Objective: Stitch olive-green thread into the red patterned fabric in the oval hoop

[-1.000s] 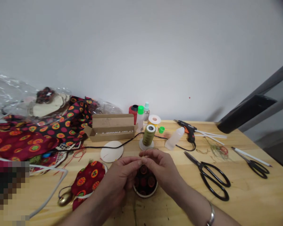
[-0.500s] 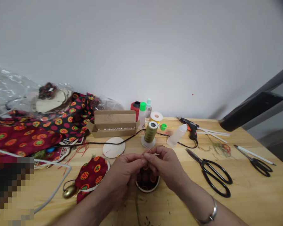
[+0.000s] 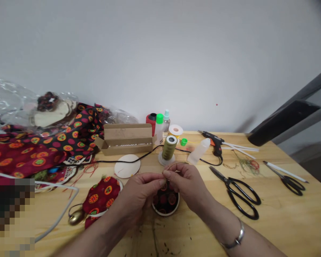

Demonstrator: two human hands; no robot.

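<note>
My left hand (image 3: 144, 187) and my right hand (image 3: 186, 182) meet fingertip to fingertip above a round, dark patterned fabric piece (image 3: 166, 203) with a pale rim. Both are closed in a pinch on a thin olive thread, which barely shows; a loop of it arcs over the right fingers. The fingers cover the far part of the round piece. Left of my left hand lies a red flowered fabric piece (image 3: 103, 194) with a white edge, beside a brass bell (image 3: 77, 217). An olive thread spool (image 3: 169, 148) stands just beyond my hands.
Black scissors (image 3: 230, 189), smaller scissors (image 3: 290, 182) and a white pencil (image 3: 289, 172) lie right. Behind are a glue gun (image 3: 214, 141), a white bottle (image 3: 199, 151), a cardboard box (image 3: 127, 148) and a white disc (image 3: 127, 166). Patterned cloth (image 3: 66, 137) is heaped left; a black cable crosses the table.
The view shifts slightly. My hands stay pinched together over the round piece, with only small finger movements. The things on the table stay where they were.
</note>
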